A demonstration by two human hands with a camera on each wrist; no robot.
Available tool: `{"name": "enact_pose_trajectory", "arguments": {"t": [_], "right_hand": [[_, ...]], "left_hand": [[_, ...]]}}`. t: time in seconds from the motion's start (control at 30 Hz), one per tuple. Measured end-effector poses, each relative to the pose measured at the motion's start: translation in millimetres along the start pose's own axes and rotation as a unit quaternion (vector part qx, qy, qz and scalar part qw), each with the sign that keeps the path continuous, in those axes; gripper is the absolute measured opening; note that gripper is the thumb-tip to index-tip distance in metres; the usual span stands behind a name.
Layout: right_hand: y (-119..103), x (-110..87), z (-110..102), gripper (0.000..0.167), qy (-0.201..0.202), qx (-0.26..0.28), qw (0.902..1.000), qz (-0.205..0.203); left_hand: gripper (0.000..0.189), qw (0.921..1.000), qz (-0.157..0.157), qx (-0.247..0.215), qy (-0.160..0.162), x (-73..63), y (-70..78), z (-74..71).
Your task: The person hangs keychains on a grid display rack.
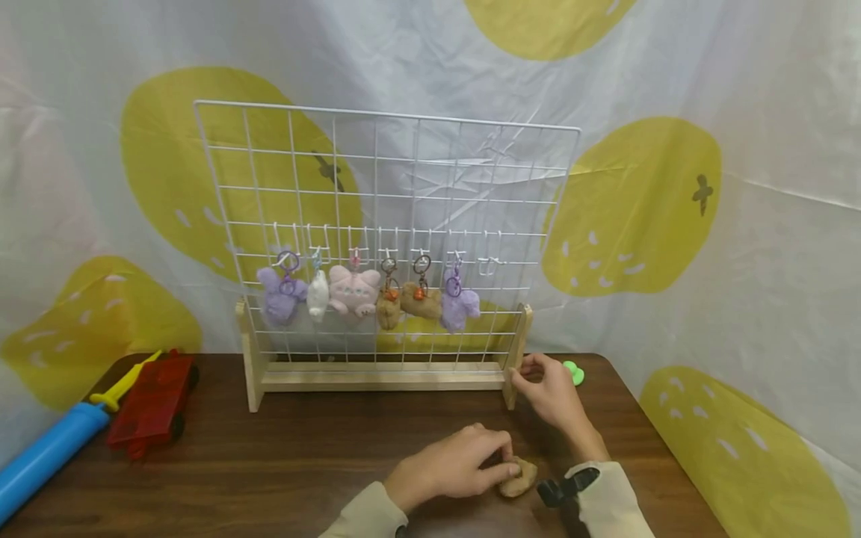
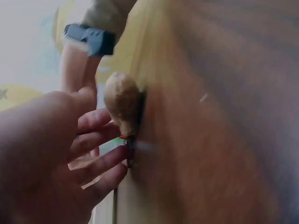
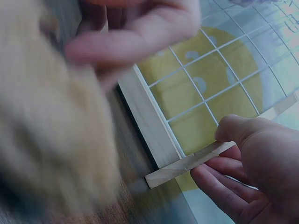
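Observation:
On the table by its front edge lies a tan plush keychain (image 1: pixel 519 480), seen from the side in the left wrist view and large and blurred in the right wrist view. My left hand (image 1: pixel 464 461) pinches it between thumb and index finger; the other fingers lie beside its ring. My right hand (image 3: pixel 257 168) grips the right wooden foot (image 3: pixel 187 163) of a display stand, thumb on one side and fingers on the other. A white wire grid (image 1: pixel 386 179) stands upright on that base. Several plush keychains (image 1: pixel 354 290) hang from its hooks.
At the left lie a red toy cart (image 1: pixel 153 403) and a blue tube with a yellow end (image 1: pixel 57 444). Behind my right hand sits a small green object (image 1: pixel 574 373). An unoccupied hook (image 1: pixel 489 263) hangs at the grid's right. A fruit-patterned curtain (image 1: pixel 760 246) surrounds the table.

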State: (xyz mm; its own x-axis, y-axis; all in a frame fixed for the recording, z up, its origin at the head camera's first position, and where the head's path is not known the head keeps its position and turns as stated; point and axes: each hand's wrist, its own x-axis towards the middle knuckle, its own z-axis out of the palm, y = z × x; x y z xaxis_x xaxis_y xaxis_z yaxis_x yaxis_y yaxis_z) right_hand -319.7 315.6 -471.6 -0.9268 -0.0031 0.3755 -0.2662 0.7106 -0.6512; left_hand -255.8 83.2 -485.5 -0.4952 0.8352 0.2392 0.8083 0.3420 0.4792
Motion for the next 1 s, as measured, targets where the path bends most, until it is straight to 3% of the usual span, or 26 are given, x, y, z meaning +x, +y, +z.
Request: {"name": "enact_pose_trajectory", "arguments": {"t": [0.2, 0.33, 0.4, 0.53, 0.63, 0.9, 1.0], "right_hand": [[-1.6, 1.0, 1.4, 0.015, 0.002, -0.005, 1.0000, -0.001], [-2.7, 1.4, 1.6, 0.015, 0.001, -0.008, 1.0000, 0.000], [-3.2, 1.7, 1.5, 0.015, 0.000, -0.007, 1.0000, 0.000], [-4.1, 1.9, 1.3, 0.015, 0.000, -0.005, 1.0000, 0.001], [-4.2, 1.6, 1.3, 0.015, 0.001, -0.005, 1.0000, 0.000], [-0.4, 0.2, 1.4, 0.014, 0.006, -0.008, 0.9999, -0.001], [1.1, -0.2, 1.5, 0.014, 0.005, -0.002, 1.0000, 0.000]], "left_hand": [[0.022, 0.9996, -0.016, -0.017, 0.012, -5.5, -13.0, -14.3], [0.016, 0.9993, -0.033, -0.003, 0.017, -9.7, -19.5, -20.7], [0.013, 0.9985, -0.051, 0.020, 0.006, -12.8, -19.8, -23.0], [0.035, 0.9924, -0.092, 0.075, -0.032, -18.9, -16.7, -24.9], [0.041, 0.9892, -0.110, 0.087, -0.041, -20.5, -13.7, -25.0], [0.035, 0.9879, -0.151, 0.028, -0.025, -16.7, -12.9, -23.4], [0.035, 0.9881, -0.151, 0.021, -0.015, -15.4, -15.2, -24.4]]}}
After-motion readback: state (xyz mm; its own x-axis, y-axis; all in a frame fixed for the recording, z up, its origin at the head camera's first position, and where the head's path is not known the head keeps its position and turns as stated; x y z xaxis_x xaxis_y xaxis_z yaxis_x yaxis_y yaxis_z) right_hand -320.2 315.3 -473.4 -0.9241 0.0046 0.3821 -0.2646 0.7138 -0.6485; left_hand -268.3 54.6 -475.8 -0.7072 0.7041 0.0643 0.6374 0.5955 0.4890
